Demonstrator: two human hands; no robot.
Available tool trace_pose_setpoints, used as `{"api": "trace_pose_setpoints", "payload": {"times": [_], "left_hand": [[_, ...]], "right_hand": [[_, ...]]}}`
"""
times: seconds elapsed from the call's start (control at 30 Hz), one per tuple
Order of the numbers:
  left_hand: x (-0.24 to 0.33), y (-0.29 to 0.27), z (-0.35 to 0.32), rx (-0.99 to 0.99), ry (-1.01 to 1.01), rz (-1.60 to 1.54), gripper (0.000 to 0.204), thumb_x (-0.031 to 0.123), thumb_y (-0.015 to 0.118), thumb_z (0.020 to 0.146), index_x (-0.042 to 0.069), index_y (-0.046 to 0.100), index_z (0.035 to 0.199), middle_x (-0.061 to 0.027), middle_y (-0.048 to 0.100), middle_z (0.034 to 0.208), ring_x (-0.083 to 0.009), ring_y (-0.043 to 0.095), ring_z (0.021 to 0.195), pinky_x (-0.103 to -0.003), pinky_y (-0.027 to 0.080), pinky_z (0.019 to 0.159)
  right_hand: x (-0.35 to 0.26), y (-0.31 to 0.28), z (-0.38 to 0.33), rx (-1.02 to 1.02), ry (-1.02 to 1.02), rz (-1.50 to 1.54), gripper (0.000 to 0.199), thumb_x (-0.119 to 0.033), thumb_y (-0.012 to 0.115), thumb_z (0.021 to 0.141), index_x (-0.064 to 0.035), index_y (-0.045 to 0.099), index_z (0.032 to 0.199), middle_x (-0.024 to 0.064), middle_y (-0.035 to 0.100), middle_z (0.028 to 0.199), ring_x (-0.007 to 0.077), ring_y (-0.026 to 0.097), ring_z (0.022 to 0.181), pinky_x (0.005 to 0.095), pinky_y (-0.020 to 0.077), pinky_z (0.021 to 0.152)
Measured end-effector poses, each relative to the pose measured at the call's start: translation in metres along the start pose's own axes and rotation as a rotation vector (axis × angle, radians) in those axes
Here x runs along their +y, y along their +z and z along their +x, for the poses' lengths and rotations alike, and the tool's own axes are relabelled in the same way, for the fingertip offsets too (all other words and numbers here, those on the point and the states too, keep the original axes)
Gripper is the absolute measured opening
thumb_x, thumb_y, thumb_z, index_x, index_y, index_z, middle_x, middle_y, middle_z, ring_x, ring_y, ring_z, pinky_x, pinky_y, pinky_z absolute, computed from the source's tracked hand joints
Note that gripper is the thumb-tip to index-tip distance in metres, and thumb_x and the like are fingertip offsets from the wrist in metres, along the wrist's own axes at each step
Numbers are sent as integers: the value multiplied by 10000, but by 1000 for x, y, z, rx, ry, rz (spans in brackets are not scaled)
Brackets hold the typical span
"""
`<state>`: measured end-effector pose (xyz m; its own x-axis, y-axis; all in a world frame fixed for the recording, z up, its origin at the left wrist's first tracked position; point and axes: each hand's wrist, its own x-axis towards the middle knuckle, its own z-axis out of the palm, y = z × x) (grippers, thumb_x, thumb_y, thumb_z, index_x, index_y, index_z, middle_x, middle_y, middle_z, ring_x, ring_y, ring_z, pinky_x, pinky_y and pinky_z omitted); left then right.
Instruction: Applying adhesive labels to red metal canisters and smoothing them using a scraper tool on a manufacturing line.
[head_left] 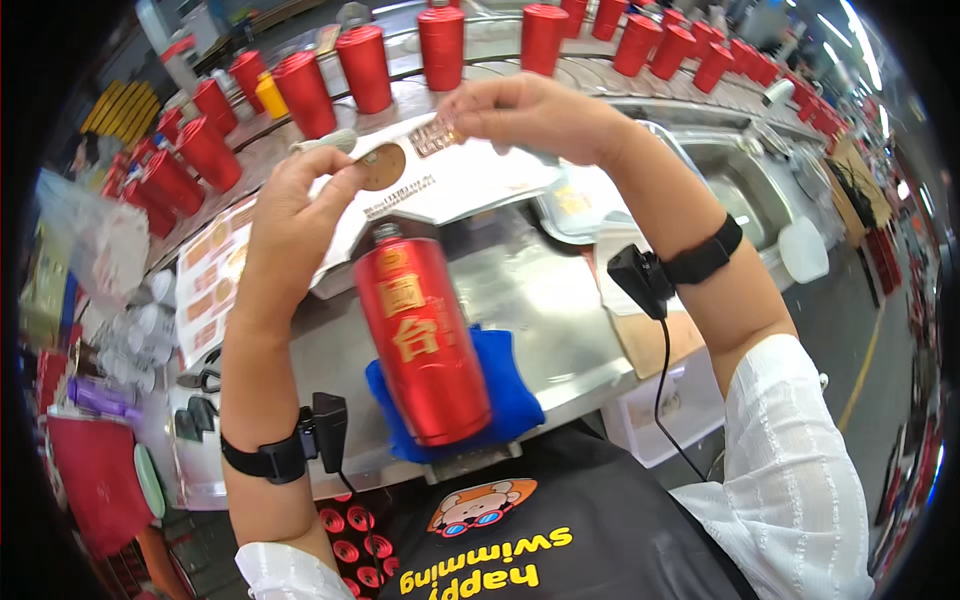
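My left hand [302, 205] is closed, thumb and fingers pinching a round brown disc [383, 167] by its edge. My right hand [535, 115] is closed too; its fingertips meet at the edge of a small piece of brown lettering, like a sticker [435, 138]. Both hands are above a white printed sheet [490, 178]. Closer to me, a red bottle [425, 345] with gold characters lies tilted on a blue cloth [510, 385], its neck pointing away from me. Neither hand touches the bottle.
Red bottles [362, 68] stand along a curved conveyor [490, 82] at the back. On the right are a metal sink [740, 180] and a clear tray [580, 205]. A sheet of sticker pictures [212, 270] lies on the left of the metal table [560, 310]. A white bin [665, 415] sits below.
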<state>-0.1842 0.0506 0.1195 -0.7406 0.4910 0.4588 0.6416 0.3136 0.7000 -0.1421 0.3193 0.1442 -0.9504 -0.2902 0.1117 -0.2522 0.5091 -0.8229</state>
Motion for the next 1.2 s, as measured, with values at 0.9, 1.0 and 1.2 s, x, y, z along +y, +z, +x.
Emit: {"api": "trace_pose_setpoints", "payload": {"times": [0.9,1.0,1.2], "left_hand": [[8,-30,-121,30,-450,3,125,109,550,931,4,600,887,-7,504,840,-94,421,774,-232,327,712],[0,-23,-132,26,-476,-31,134,122,554,935,9,604,882,-12,502,843,-104,429,781,-233,328,722],[3,-16,-141,25,-490,31,145,131,560,931,8,604,868,-22,487,785,-123,437,771,-266,346,796]], "right_hand": [[209,-175,-56,480,642,-398,327,-393,628,836,-93,731,915,36,687,821,139,587,733,318,498,684],[295,-185,-72,288,619,-1012,262,-341,614,823,-132,741,916,101,706,910,244,640,728,376,518,695],[237,-164,-56,165,639,-1161,278,-313,594,839,-121,723,994,204,643,1086,354,607,1016,434,492,841]]}}
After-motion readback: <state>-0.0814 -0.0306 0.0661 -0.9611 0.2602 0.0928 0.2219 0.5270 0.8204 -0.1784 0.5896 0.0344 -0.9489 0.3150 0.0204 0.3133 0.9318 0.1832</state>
